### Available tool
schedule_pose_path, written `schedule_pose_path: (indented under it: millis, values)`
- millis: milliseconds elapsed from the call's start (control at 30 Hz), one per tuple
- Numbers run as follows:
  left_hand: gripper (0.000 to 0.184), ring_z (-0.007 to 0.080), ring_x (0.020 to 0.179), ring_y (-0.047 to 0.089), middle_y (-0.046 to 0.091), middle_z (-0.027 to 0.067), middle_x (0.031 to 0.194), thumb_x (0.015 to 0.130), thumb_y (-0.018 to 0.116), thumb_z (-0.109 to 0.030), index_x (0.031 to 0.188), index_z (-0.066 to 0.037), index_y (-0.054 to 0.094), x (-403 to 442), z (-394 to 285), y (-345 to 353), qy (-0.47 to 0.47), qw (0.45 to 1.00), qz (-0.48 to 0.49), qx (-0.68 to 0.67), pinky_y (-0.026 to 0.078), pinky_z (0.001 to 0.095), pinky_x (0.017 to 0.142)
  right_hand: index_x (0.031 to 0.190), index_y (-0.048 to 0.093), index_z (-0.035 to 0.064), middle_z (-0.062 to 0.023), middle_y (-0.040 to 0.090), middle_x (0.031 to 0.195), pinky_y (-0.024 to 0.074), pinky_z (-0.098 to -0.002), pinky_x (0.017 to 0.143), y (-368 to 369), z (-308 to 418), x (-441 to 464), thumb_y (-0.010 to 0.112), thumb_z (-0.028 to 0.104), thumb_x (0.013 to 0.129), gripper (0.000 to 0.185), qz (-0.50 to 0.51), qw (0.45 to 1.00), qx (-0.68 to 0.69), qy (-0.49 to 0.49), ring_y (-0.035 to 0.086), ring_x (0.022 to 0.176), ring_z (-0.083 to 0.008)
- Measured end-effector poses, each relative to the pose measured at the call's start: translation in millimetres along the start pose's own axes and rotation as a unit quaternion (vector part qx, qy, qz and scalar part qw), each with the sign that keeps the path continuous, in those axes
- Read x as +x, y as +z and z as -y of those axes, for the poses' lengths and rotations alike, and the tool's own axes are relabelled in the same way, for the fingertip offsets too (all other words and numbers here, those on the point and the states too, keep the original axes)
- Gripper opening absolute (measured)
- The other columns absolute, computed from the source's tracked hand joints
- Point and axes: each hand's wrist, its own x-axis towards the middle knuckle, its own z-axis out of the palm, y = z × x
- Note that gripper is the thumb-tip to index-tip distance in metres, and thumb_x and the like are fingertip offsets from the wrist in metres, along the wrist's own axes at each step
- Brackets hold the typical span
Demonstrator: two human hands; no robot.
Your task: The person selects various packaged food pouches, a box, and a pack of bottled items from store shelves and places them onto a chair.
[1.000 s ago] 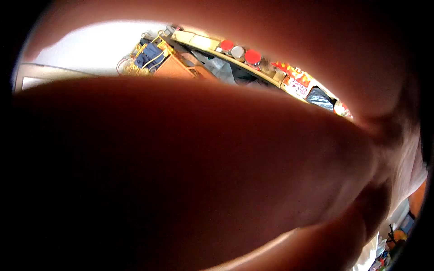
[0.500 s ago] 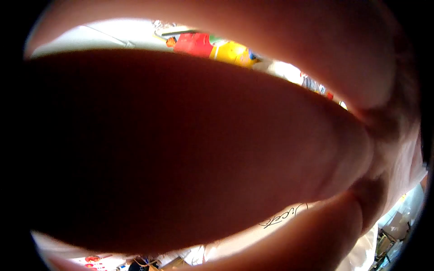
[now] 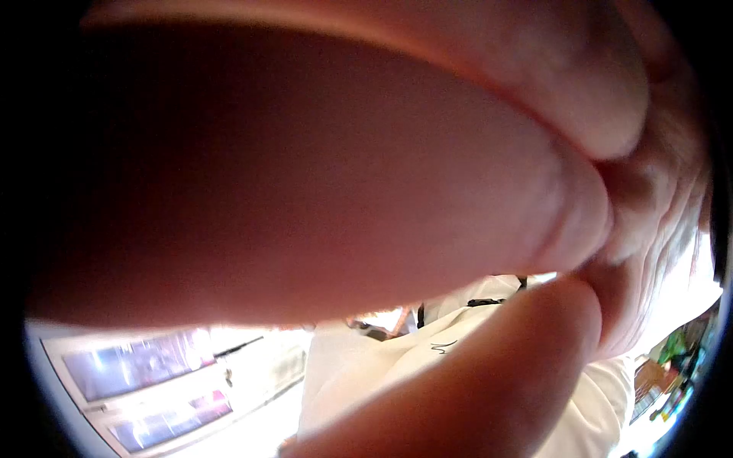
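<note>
A hand, which I take to be my right hand (image 3: 489,183) because it reaches in from the right, fills most of the head view. Its palm side faces the camera, very close and blurred. The fingers are stretched out to the left, dark where they cover the lens. Two upper fingers lie against each other, and a lower finger stands apart with a gap. Nothing shows between them. Behind the gap is cream cloth (image 3: 343,370) with a black handwritten-style mark. My left hand is not visible.
At lower left stand light-framed panels (image 3: 145,370) with shiny, glass-like faces, tilted in view. Small mixed items (image 3: 668,370) in green, brown and white lie at the lower right edge. Dark lens borders and glare hide much else.
The fingers have shifted upward in view, and the gap between the upper ones has closed. Red and yellow things at the top are now covered; the glassy panels and more cream cloth show below.
</note>
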Motion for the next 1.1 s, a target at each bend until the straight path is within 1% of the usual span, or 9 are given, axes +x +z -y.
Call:
schedule_pose_path:
  millis: [100, 200, 333, 433, 667, 867, 933, 1033, 1100]
  values:
    - [0.031, 0.0186, 0.101, 0.051, 0.055, 0.0041, 0.11, 0.088, 0.054, -0.023, 0.114, -0.005, 0.052, 80.9, -15.8, 33.6, 0.0, 0.996, 0.015, 0.087, 0.045, 0.0335, 0.081, 0.13, 0.038, 0.0037, -0.0223, 0.042, 0.13, 0.0415, -0.0462, 0.093, -1.3, 12.1, 0.4, 0.031, 0.047, 0.092, 0.058, -0.038, 0.999, -0.012, -0.035, 0.047, 0.114, -0.035]
    - [0.031, 0.0187, 0.098, 0.052, 0.055, 0.0046, 0.106, 0.089, 0.053, -0.024, 0.112, -0.004, 0.053, 150.3, -24.2, 63.7, 0.008, 0.984, 0.028, 0.176, 0.045, 0.0337, 0.079, 0.13, 0.038, 0.0037, -0.0223, 0.042, 0.13, 0.0416, -0.0462, 0.093, 14.4, 45.3, -36.2, 0.031, 0.047, 0.092, 0.058, -0.06, 0.995, 0.001, -0.081, 0.047, 0.114, -0.035]
    - [0.03, 0.0189, 0.093, 0.052, 0.055, 0.0053, 0.102, 0.089, 0.052, -0.025, 0.11, -0.003, 0.054, 218.9, -22.2, 95.0, 0.026, 0.955, 0.047, 0.291, 0.045, 0.034, 0.075, 0.13, 0.038, 0.0037, -0.0223, 0.042, 0.13, 0.0418, -0.0462, 0.092, 47.8, 82.8, -94.0, 0.03, 0.047, 0.092, 0.058, -0.074, 0.985, 0.025, -0.156, 0.047, 0.114, -0.035]
    - [0.03, 0.0191, 0.09, 0.052, 0.056, 0.0059, 0.098, 0.089, 0.051, -0.026, 0.108, -0.002, 0.055, 255.4, -18.6, 109.5, 0.043, 0.929, 0.055, 0.364, 0.045, 0.0342, 0.073, 0.13, 0.038, 0.0037, -0.0223, 0.043, 0.13, 0.0419, -0.0462, 0.092, 67.2, 93.8, -126.1, 0.03, 0.047, 0.092, 0.058, -0.082, 0.974, 0.033, -0.207, 0.048, 0.114, -0.035]
    - [0.032, 0.0194, 0.083, 0.053, 0.057, 0.0071, 0.091, 0.09, 0.048, -0.029, 0.103, 0.0, 0.056, 292.0, -6.9, 118.1, 0.087, 0.869, 0.071, 0.482, 0.045, 0.0348, 0.067, 0.13, 0.038, 0.0037, -0.0223, 0.043, 0.129, 0.0421, -0.0461, 0.092, 102.7, 62.4, -138.0, 0.03, 0.048, 0.092, 0.058, -0.094, 0.958, 0.038, -0.267, 0.048, 0.114, -0.0351]
    - [0.035, 0.0197, 0.076, 0.054, 0.057, 0.0082, 0.084, 0.091, 0.046, -0.031, 0.099, 0.001, 0.058, 298.6, -3.8, 90.8, 0.119, 0.831, 0.085, 0.536, 0.044, 0.0352, 0.062, 0.13, 0.039, 0.0037, -0.0222, 0.043, 0.129, 0.0423, -0.0461, 0.092, 129.5, 34.7, -147.7, 0.03, 0.048, 0.092, 0.059, -0.087, 0.947, 0.027, -0.308, 0.048, 0.113, -0.0351]
    - [0.036, 0.0198, 0.074, 0.054, 0.057, 0.0086, 0.082, 0.091, 0.045, -0.031, 0.098, 0.002, 0.058, 313.5, -16.1, 54.6, 0.13, 0.82, 0.09, 0.55, 0.044, 0.0354, 0.061, 0.13, 0.039, 0.0037, -0.0222, 0.043, 0.129, 0.0424, -0.0461, 0.092, 145.0, 16.6, -134.1, 0.03, 0.048, 0.092, 0.059, -0.08, 0.939, 0.034, -0.333, 0.048, 0.113, -0.0351]
    - [0.038, 0.0199, 0.071, 0.054, 0.058, 0.0091, 0.078, 0.091, 0.044, -0.032, 0.096, 0.002, 0.059, 304.2, -33.2, 9.0, 0.15, 0.799, 0.089, 0.575, 0.044, 0.0356, 0.058, 0.129, 0.039, 0.0037, -0.0222, 0.044, 0.129, 0.0425, -0.0461, 0.092, 165.3, 0.9, -135.0, 0.03, 0.048, 0.092, 0.059, -0.079, 0.92, 0.051, -0.381, 0.048, 0.113, -0.0351]
    - [0.04, 0.02, 0.069, 0.055, 0.058, 0.0095, 0.076, 0.092, 0.044, -0.033, 0.095, 0.003, 0.059, 284.4, -41.0, -30.6, 0.172, 0.786, 0.076, 0.589, 0.044, 0.0357, 0.057, 0.129, 0.039, 0.0037, -0.0222, 0.044, 0.129, 0.0426, -0.0461, 0.091, 179.1, -10.8, -155.2, 0.03, 0.048, 0.092, 0.059, -0.093, 0.905, 0.062, -0.41, 0.048, 0.113, -0.0351]
